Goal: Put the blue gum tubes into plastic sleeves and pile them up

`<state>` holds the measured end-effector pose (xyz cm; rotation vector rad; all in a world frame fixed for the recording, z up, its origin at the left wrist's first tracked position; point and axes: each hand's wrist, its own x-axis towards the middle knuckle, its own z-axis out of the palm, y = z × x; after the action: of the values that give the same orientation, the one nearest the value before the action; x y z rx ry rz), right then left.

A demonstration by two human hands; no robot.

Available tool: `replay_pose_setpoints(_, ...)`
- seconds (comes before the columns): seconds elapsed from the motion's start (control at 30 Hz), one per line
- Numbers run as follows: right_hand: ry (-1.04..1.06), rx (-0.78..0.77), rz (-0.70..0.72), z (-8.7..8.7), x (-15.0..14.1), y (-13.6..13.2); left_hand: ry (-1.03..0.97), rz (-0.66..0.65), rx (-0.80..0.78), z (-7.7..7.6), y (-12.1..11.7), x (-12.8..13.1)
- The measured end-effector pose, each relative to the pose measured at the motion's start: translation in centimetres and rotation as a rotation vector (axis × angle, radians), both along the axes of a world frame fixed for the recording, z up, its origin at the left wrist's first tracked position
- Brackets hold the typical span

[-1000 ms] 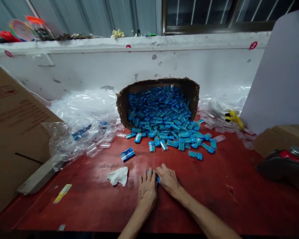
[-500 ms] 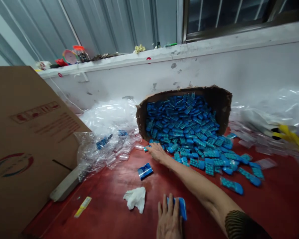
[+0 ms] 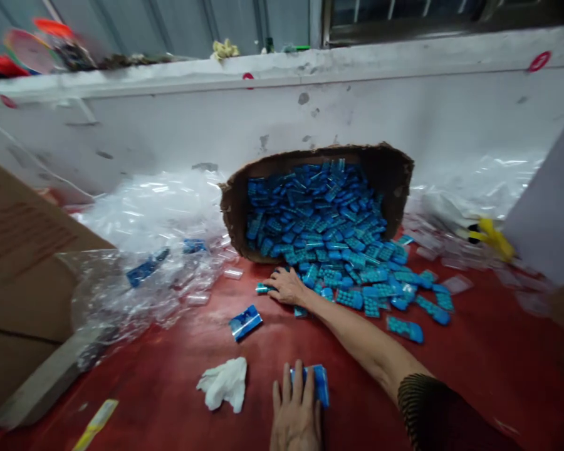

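My left hand (image 3: 297, 407) lies flat, fingers a little apart, partly over a blue packet (image 3: 322, 385) on the red tabletop. Farther forward, my right hand (image 3: 289, 288) is at the front left edge of a heap of small blue-and-teal packets (image 3: 329, 244). Its fingers are bent down on a small teal packet (image 3: 261, 288), whose end sticks out to the left; the fingertips are partly hidden. The heap spills from a torn-edged cardboard box (image 3: 232, 222) lying on its side. Between my hands and to the left lies another blue packet (image 3: 245, 322).
Crumpled white tissue (image 3: 223, 383) and a yellow tool (image 3: 95, 426) lie at front left. Clear plastic pieces (image 3: 155, 213) pile beside the box, near a large carton (image 3: 23, 275) and a grey bar (image 3: 51, 376). A yellow-handled item (image 3: 496, 238) is at right.
The view has turned to the right and down. My right hand has moved slightly right over the table, and the small teal packet has moved with it. My left hand stays on the blue packet.
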<state>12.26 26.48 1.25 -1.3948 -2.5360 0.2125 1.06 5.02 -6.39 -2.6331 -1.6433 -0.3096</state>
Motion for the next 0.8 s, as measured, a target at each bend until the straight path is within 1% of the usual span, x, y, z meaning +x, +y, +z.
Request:
replay_pose_setpoints(0.13,-0.02,0.008,-0.013,0.2,3.0,-4.3,0.037,0.014,0.037,1.2,0.1,0.3)
replay_pose_setpoints(0.27,0.0,0.052,-0.017,0.3,5.6,-8.4,0.065,0.034,-0.026,2.7,0.2,0.9)
replay_pose_setpoints(0.4,0.013,0.026,-0.147,0.2,9.0,-12.5,0.1,0.059,-0.118,3.9,0.4,1.4)
replay_pose_setpoints(0.47,0.013,0.018,-0.201,0.2,11.0,-14.5,0.122,0.065,-0.136,4.1,0.5,1.6)
replay_pose_setpoints(0.53,0.049,0.021,-0.206,0.4,13.0,-16.1,0.145,0.066,-0.143,4.0,0.6,1.7)
replay_pose_setpoints(0.6,0.121,0.042,-0.206,1.0,15.1,-16.9,0.17,0.063,-0.14,3.9,0.7,1.7)
replay_pose_setpoints(0.63,0.149,0.061,-0.254,1.4,16.4,-16.8,0.184,0.064,-0.136,3.8,0.7,1.7)
replay_pose_setpoints(0.67,0.167,0.083,-0.335,1.8,17.7,-16.5,0.199,0.063,-0.134,3.8,0.8,1.6)
replay_pose_setpoints(0.7,0.166,0.106,-0.452,2.2,19.1,-15.8,0.212,0.062,-0.132,3.7,0.8,1.6)
replay_pose_setpoints(0.73,0.141,0.116,-0.62,2.5,20.6,-15.0,0.225,0.062,-0.131,3.7,0.9,1.6)
replay_pose_setpoints(0.77,0.136,0.121,-0.703,2.8,22.1,-14.1,0.236,0.06,-0.132,3.8,0.9,1.6)
replay_pose_setpoints(0.8,0.134,0.122,-0.755,2.9,23.5,-13.1,0.246,0.057,-0.134,3.8,0.9,1.6)
